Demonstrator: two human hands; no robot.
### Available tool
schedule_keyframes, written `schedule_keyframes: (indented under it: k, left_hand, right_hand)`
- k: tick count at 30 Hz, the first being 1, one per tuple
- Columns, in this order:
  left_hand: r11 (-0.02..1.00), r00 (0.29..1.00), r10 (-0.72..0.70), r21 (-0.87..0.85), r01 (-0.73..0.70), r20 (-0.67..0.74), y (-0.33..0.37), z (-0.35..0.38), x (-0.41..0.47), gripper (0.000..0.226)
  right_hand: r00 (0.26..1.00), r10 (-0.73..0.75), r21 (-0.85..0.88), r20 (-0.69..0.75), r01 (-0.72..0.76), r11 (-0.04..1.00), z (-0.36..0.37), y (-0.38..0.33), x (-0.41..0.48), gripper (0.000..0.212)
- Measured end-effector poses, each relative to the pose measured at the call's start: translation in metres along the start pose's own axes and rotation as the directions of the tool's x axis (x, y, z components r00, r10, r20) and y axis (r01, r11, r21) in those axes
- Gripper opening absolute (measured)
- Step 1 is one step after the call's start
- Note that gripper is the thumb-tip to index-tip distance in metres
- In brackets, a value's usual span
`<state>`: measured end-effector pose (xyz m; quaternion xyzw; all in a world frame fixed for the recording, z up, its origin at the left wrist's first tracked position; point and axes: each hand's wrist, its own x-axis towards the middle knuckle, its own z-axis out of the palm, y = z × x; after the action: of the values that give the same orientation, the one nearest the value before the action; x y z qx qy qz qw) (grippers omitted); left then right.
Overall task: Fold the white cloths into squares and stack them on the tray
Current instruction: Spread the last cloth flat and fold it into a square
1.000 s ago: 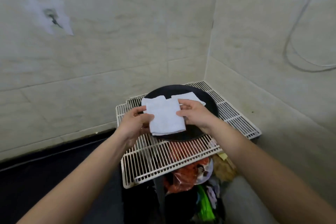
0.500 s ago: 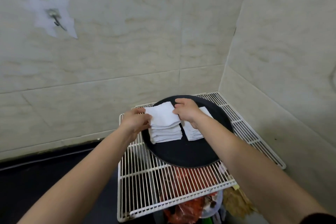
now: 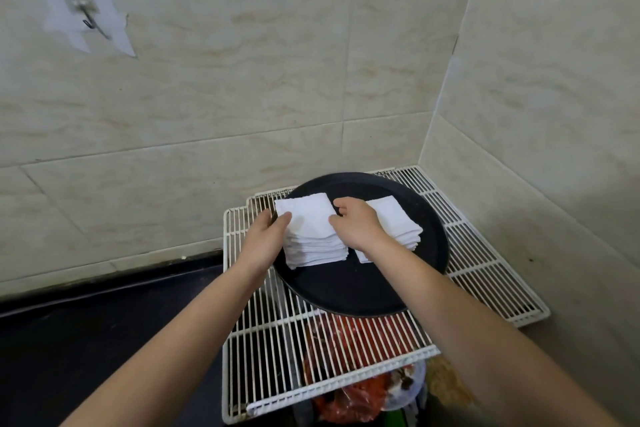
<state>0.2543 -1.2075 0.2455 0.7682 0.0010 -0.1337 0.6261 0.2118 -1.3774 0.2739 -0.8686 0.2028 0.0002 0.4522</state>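
Hands (image 3: pixel 313 230) pinching soft folded white cloth (image 3: pixel 306 218) atop stack (image 3: pixel 317 250), round black tray (image 3: pixel 353 291).

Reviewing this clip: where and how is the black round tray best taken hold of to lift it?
Probably the black tray by its raised rim, at opposite left and right edges, one hand each: both cloth stacks sit toward the back, and the wire rack leaves its edges exposed.

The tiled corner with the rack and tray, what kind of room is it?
Probably a kitchen or back utility corner. Pale tiled walls, a white wire rack with a round black tray on it, and an adhesive wall hook suggest it.
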Motion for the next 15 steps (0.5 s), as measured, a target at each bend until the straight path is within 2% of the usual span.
schedule_keyframes:
  k: [3,7,11,15]
  left_hand:
    - [0.998,0.993,-0.011,-0.064,0.018,0.116,-0.009,0.006,-0.006,0.032]
    - [0.991,0.980,-0.024,-0.121,0.049,0.197,-0.023,0.004,-0.010,0.039]
    - [0.990,0.954,-0.017,-0.130,0.058,0.299,-0.022,0.000,-0.010,0.040]
    - [0.997,0.927,-0.016,-0.058,0.041,0.375,-0.025,-0.002,-0.006,0.043]
  right_hand:
    - [1.000,-0.027,-0.115,0.007,0.028,0.993,0.009,0.003,-0.005,0.021]
    - [0.999,-0.036,-0.226,0.033,0.042,0.973,0.015,0.004,-0.022,0.038]
    - [0.997,-0.075,-0.268,-0.026,0.065,0.961,0.021,0.017,-0.036,0.034]
    - [0.987,-0.138,-0.268,-0.076,0.113,0.957,0.025,0.023,-0.048,0.034]
